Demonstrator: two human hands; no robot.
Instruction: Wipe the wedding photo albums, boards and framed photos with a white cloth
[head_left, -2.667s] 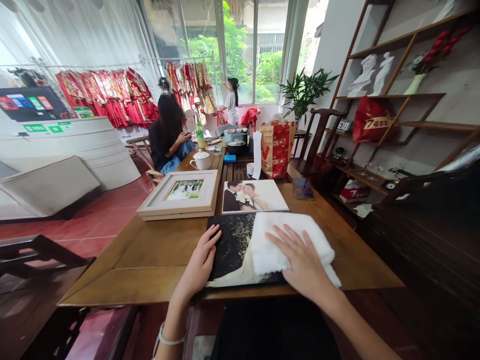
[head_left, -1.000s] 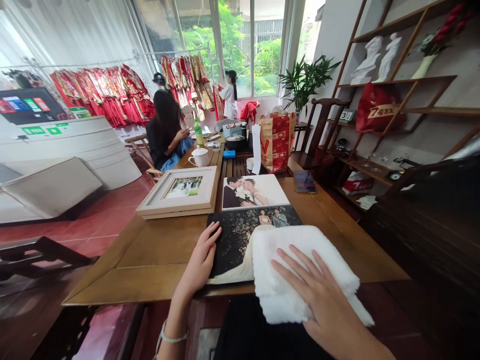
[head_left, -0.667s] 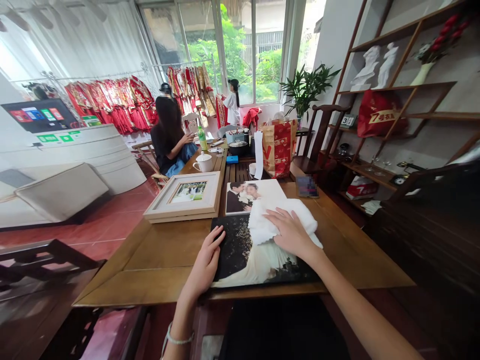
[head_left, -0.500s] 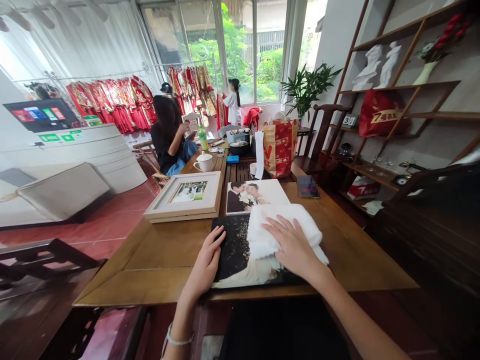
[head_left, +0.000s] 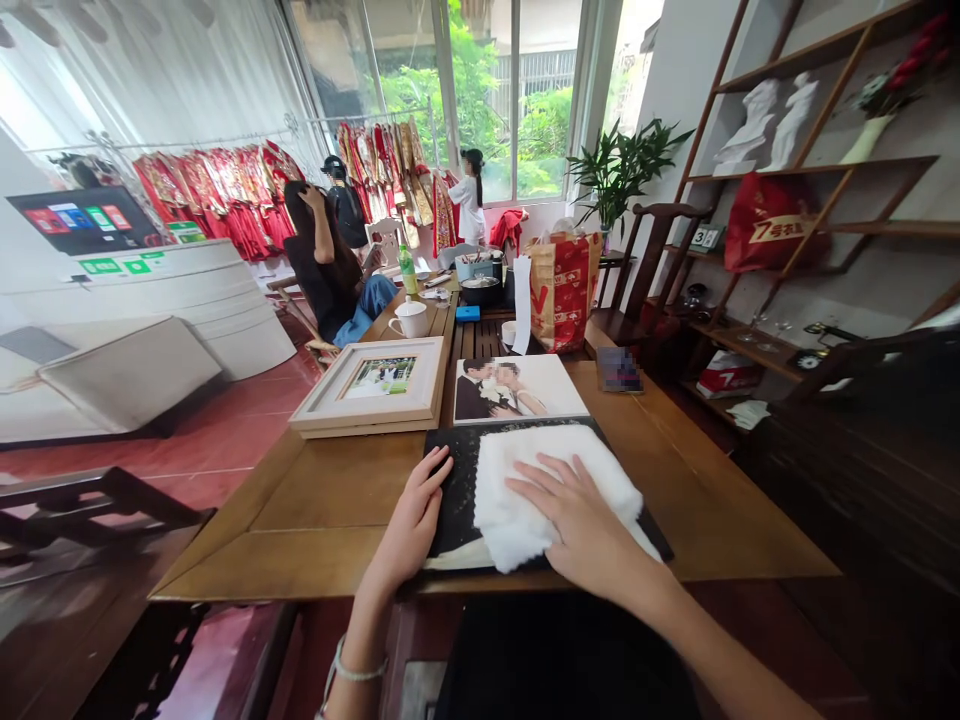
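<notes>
A dark photo panel [head_left: 452, 520] lies flat at the near edge of the wooden table. My left hand [head_left: 418, 510] rests on its left edge, fingers stretched out. Spread over a white cloth [head_left: 499, 480], my right hand [head_left: 574, 510] presses it flat against the panel. The cloth hides most of the panel's picture; a pale patch shows at the lower left. Just beyond the panel lies a wedding photo print [head_left: 525, 390]. To the left, a light wood picture frame [head_left: 367, 390] with a small photo lies on top of another frame.
On the table [head_left: 315, 490] stand a lidded white mug [head_left: 410, 319], a green bottle [head_left: 407, 270], a red-and-tan paper bag [head_left: 564, 295] and a phone-like dark object [head_left: 620, 370]. A seated person [head_left: 330, 260] is at the left side. Shelves [head_left: 817, 170] rise at right.
My right hand has slid the cloth toward me and slightly left, uncovering the panel's far edge. My left hand stays put. The seated person has raised a hand to their head.
</notes>
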